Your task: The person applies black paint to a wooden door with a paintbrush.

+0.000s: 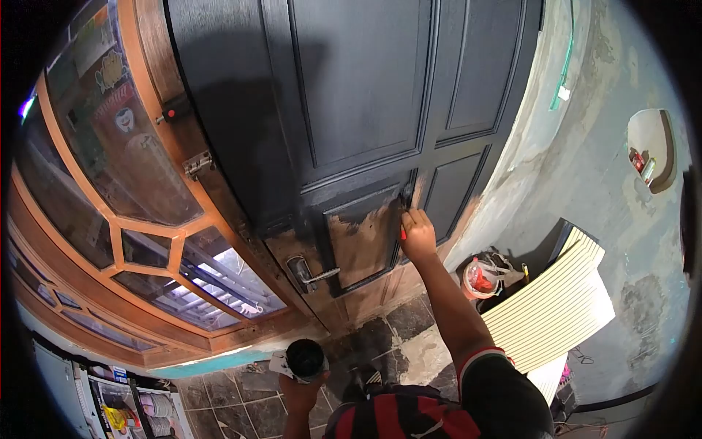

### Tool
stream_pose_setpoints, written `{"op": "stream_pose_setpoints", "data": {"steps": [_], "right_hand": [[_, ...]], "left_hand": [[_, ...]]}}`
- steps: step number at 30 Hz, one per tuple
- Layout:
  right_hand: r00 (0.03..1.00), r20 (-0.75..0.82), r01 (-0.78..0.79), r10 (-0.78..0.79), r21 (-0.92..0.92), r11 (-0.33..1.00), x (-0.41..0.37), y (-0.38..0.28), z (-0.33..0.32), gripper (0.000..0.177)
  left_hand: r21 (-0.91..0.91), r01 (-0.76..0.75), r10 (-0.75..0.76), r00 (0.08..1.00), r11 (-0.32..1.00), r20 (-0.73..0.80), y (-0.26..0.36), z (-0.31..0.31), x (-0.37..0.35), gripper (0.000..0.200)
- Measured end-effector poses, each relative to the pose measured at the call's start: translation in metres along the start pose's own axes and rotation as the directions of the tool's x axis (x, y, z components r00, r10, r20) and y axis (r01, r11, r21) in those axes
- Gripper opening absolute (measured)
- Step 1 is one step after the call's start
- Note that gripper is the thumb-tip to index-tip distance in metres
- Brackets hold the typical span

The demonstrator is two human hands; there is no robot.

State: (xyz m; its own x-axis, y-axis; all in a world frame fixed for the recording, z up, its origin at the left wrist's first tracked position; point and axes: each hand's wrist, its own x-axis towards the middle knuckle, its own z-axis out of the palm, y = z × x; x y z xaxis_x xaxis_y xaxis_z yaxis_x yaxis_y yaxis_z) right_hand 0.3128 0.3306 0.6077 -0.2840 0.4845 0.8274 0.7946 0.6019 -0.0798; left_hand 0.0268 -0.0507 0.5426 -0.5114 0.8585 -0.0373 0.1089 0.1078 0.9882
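A wooden door [358, 80] fills the middle of the view, dark grey over its upper part and bare brown around the lower panel [362, 245]. My right hand [418, 234] is closed around a paintbrush [404, 231] with a red handle. Its dark bristles are at the raised moulding beside the lower panel; whether they touch the wood is hard to tell. Low in the view, my left hand [301, 395] grips a paint cup [305, 358] with dark paint inside and something white around its side. The metal door handle [311, 274] lies left of the panel.
On the left are an orange-brown window frame [146, 227] and a latch [197, 165]. Right of the door stand a red bucket [477, 282] with a plastic bag and cream ribbed panels [548, 307] leaning near the wall. A shelf [131, 406] holds goods at lower left. Dark tiles [252, 395] cover the floor.
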Motion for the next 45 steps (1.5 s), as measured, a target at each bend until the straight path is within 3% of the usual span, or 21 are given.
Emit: {"op": "stream_pose_setpoints", "data": {"steps": [3,8,12,14,17,21,26,32,35,45], "right_hand": [[0.992,-0.125,0.020,-0.016,0.030,0.999,0.013,-0.006,-0.014,0.028],[0.998,-0.018,-0.054,0.054,-0.002,0.999,0.013,0.002,-0.001,0.027],[0.995,-0.064,-0.070,0.073,0.059,0.996,0.021,-0.008,-0.022,0.025],[0.992,-0.100,-0.065,0.072,0.066,0.996,0.028,-0.012,-0.031,0.024],[0.996,-0.029,-0.084,0.084,0.016,0.996,0.017,-0.001,-0.008,0.026],[0.989,-0.060,-0.130,0.135,0.088,0.988,0.030,-0.016,-0.025,0.029],[0.986,0.042,-0.166,0.163,0.102,0.981,0.021,-0.007,-0.006,0.020],[0.990,-0.071,-0.114,0.124,0.130,0.985,0.036,-0.006,-0.036,0.021],[0.995,0.017,-0.100,0.099,0.063,0.993,0.014,0.005,-0.009,0.022],[0.976,-0.145,-0.157,0.160,0.035,0.987,0.016,-0.019,-0.023,0.029]], "left_hand": [[-0.039,-0.042,0.043,0.999,0.998,0.010,-0.005,0.003,0.005,0.077],[-0.037,-0.076,0.077,0.997,0.996,0.011,-0.013,0.013,0.010,0.081],[-0.063,-0.145,0.145,0.989,0.987,-0.004,0.002,0.023,0.015,0.084],[-0.018,-0.123,0.123,0.992,0.992,0.014,-0.002,0.024,0.018,0.088],[0.000,-0.112,0.112,0.993,0.994,0.024,-0.019,0.027,0.020,0.093],[0.020,-0.102,0.100,0.992,0.995,0.079,-0.019,0.029,0.029,0.098],[0.030,-0.061,0.058,0.994,0.998,0.093,-0.016,0.034,0.030,0.098],[0.058,-0.076,0.071,0.994,0.995,0.084,-0.031,0.039,0.037,0.097],[-0.006,-0.116,0.116,0.988,0.993,0.104,-0.016,0.044,0.037,0.097],[-0.025,-0.185,0.186,0.957,0.982,0.223,0.015,0.031,0.068,0.086]]}}
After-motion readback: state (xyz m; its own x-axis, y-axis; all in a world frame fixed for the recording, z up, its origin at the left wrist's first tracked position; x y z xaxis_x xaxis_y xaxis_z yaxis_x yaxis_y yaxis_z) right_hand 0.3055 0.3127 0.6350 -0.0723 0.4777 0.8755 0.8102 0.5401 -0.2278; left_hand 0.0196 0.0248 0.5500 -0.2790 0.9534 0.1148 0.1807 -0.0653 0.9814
